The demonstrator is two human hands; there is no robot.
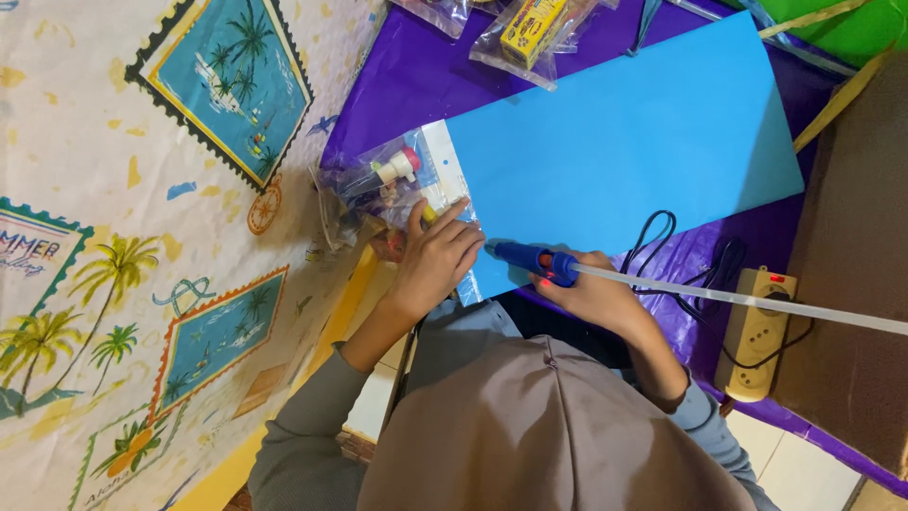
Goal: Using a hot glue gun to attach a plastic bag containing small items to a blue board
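A large light-blue sheet (634, 132) lies on a purple cover (416, 76). My right hand (598, 295) grips a blue glue gun (532, 259). Its nozzle points left at the sheet's near left edge. A long clear glue stick (747, 300) sticks out of the gun's back toward the right. My left hand (437, 257) rests fingers-down on the sheet's near left corner, right beside the nozzle, next to a white strip (445, 170) along the sheet's left edge.
A clear bag holding a small glue bottle (383, 175) lies left of the sheet. A bagged yellow box (530, 28) sits at the top. A beige power strip (757, 331) and its black cord (662, 241) lie at the right. A palm-print cloth (142, 189) covers the left.
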